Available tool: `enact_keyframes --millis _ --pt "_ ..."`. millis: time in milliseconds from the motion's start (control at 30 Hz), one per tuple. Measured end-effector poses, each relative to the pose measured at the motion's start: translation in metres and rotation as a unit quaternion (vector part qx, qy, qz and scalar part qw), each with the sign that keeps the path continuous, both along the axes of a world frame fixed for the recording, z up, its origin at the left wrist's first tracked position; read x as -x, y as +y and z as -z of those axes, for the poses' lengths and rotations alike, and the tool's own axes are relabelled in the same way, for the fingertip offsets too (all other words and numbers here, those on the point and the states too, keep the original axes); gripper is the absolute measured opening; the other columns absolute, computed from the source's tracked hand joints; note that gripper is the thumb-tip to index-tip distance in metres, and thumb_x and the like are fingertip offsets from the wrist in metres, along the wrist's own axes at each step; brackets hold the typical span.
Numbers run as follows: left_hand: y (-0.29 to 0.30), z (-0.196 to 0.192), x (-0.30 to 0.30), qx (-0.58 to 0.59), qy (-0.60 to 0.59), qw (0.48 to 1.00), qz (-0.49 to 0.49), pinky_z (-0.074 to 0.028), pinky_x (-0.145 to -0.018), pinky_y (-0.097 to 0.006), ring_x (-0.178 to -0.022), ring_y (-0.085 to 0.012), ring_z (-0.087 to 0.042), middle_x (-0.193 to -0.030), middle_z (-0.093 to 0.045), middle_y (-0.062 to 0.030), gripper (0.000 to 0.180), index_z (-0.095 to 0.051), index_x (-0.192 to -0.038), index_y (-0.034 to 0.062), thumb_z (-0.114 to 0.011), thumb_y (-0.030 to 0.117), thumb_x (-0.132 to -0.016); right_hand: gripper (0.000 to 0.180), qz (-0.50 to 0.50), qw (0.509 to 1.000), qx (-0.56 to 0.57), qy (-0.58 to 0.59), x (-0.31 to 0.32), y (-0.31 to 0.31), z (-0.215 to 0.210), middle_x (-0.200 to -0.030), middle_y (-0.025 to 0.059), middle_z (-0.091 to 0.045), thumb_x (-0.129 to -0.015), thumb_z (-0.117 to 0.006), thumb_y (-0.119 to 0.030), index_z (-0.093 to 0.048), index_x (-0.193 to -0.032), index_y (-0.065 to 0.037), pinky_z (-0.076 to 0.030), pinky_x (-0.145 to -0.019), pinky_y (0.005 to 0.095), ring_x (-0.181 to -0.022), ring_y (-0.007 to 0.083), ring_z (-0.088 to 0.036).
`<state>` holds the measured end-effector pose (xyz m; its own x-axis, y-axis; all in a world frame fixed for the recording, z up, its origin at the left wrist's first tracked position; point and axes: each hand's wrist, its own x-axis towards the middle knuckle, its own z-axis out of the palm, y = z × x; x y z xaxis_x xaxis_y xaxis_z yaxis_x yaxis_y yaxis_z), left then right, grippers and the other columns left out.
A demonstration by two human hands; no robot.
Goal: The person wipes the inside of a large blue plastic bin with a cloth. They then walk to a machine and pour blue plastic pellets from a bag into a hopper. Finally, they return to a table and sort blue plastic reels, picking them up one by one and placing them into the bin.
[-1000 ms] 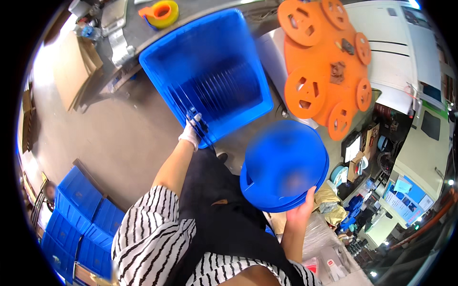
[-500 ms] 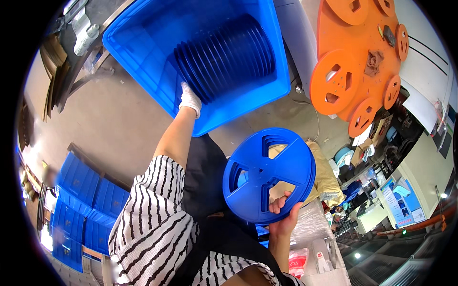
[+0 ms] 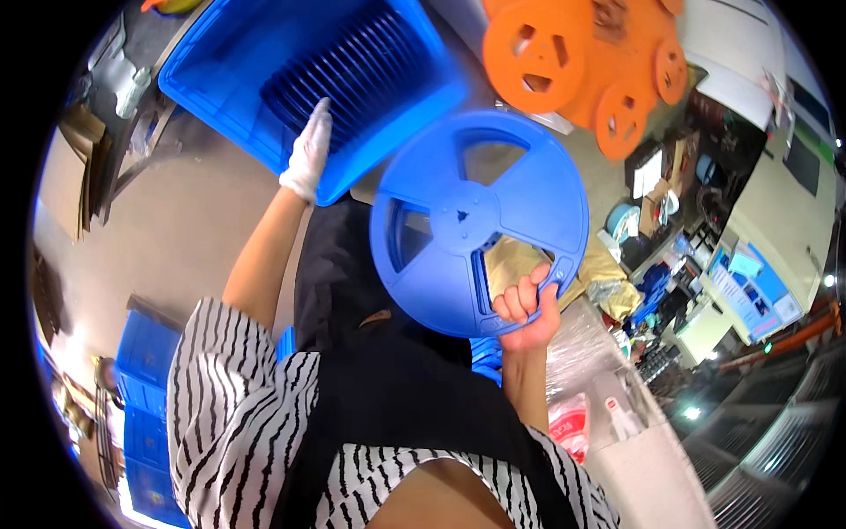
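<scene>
My right hand [image 3: 529,313], bare, grips the lower right rim of a blue plastic reel [image 3: 463,216], with fingers through one of its openings. The reel faces up between my body and the blue bin [image 3: 352,181]. Inner edges show through its cutouts; I cannot tell whether it is one reel or several together. In the bin, several dark blue reels [image 3: 352,70] stand on edge in a row. My left hand [image 3: 308,154], in a white glove, is at the near end of that row with its fingers stretched out. Whether it touches the reels cannot be made out.
Right of the bin stands an orange board [image 3: 586,62] with round slotted discs. Blue crates [image 3: 150,397] are stacked at the lower left. A worktop [image 3: 608,467] with a red-and-white packet [image 3: 568,428] lies at my right. Flattened cardboard [image 3: 79,167] leans at the far left.
The reel in my right hand has come up and closer to the bin, appearing larger. My left hand has drawn up with fingers straighter beside the row. The whole view has shifted.
</scene>
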<state>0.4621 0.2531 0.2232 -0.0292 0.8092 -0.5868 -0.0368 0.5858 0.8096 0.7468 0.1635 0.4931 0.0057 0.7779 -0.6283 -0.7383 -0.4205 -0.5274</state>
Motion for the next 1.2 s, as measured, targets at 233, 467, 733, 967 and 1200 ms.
enact_keyframes --millis 233,467,733,967,1200 --pt "-0.016 -0.275 -0.091 -0.517 0.194 0.744 0.375 -0.018 -0.108 -0.056 -0.127 -0.0354 -0.038 -0.133 -0.047 -0.0075 0.054 -0.053 -0.125 0.0181 -0.057 0.031 -0.072 0.032 -0.060 0.970 -0.129 0.194 -0.019 -0.016 -0.060 -0.054 -0.0062 -0.026 -0.091 -0.054 -0.042 -0.040 -0.089 -0.013 -0.021 -0.043 0.0208 -0.042 0.0038 -0.025" --pt "-0.040 -0.355 -0.114 -0.619 0.246 0.652 0.363 -0.021 -0.106 -0.057 -0.124 -0.0331 -0.040 -0.130 -0.049 -0.0048 0.048 -0.056 -0.120 0.0216 -0.060 0.031 -0.072 0.035 -0.137 0.932 -0.226 0.248 -0.035 -0.056 -0.105 -0.049 -0.0075 -0.025 -0.088 -0.057 -0.043 -0.040 -0.087 -0.013 -0.018 -0.037 0.0212 -0.036 0.0034 -0.022" --pt "-0.056 -0.404 -0.130 -0.648 0.288 0.617 0.341 -0.022 -0.104 -0.061 -0.126 -0.0364 -0.036 -0.136 -0.043 -0.0062 0.053 -0.054 -0.121 0.0263 -0.063 0.031 -0.069 0.036 -0.220 0.904 -0.269 0.249 -0.033 -0.063 -0.130 -0.047 -0.0076 -0.023 -0.088 -0.057 -0.045 -0.042 -0.088 -0.012 -0.016 -0.036 0.0228 -0.035 0.0041 -0.020" --pt "-0.084 -0.391 -0.091 -0.639 0.343 0.615 0.309 -0.021 -0.104 -0.062 -0.124 -0.0398 -0.037 -0.136 -0.042 -0.0092 0.056 -0.054 -0.119 0.0269 -0.062 0.032 -0.065 0.037 -0.259 0.889 -0.304 0.226 -0.035 -0.067 -0.141 -0.046 -0.0068 -0.021 -0.088 -0.058 -0.046 -0.043 -0.089 -0.012 -0.016 -0.036 0.0241 -0.035 0.0048 -0.020" --pt "-0.055 -0.426 -0.116 -0.690 0.323 0.584 0.280 -0.017 -0.106 -0.062 -0.132 -0.0383 -0.028 -0.144 -0.034 -0.0093 0.071 -0.049 -0.128 0.0331 -0.072 0.037 -0.061 0.038 -0.294 0.895 -0.278 0.190 -0.020 -0.063 -0.156 -0.047 -0.0044 -0.024 -0.085 -0.062 -0.045 -0.047 -0.092 -0.011 -0.019 -0.041 0.0260 -0.036 0.0072 -0.021"
